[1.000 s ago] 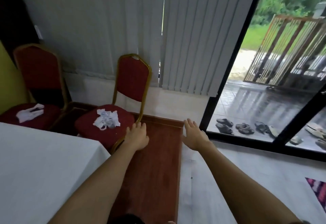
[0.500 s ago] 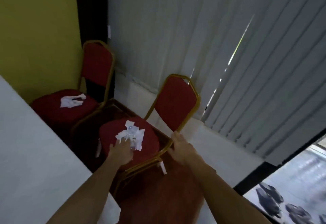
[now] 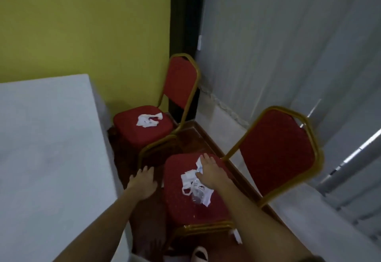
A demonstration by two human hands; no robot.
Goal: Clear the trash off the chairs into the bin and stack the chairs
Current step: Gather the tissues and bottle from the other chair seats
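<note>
Two red banquet chairs with gold frames stand in the corner. The near chair carries crumpled white paper and a clear plastic piece, the near trash, on its seat. My right hand hovers open over that trash, partly hiding it. Whether the fingers touch it I cannot tell. My left hand is open with spread fingers, held left of the near seat above the dark floor. The far chair holds a crumpled white paper, the far trash. No bin is in view.
A table under a white cloth fills the left side, close to both chairs. A yellow wall and grey vertical blinds close off the corner. A light sandal shows at the bottom edge.
The view has swung left and closer to the chairs. My right hand moved from the near chair's side onto its seat over the trash. My left hand shifted off the seat to its left.
</note>
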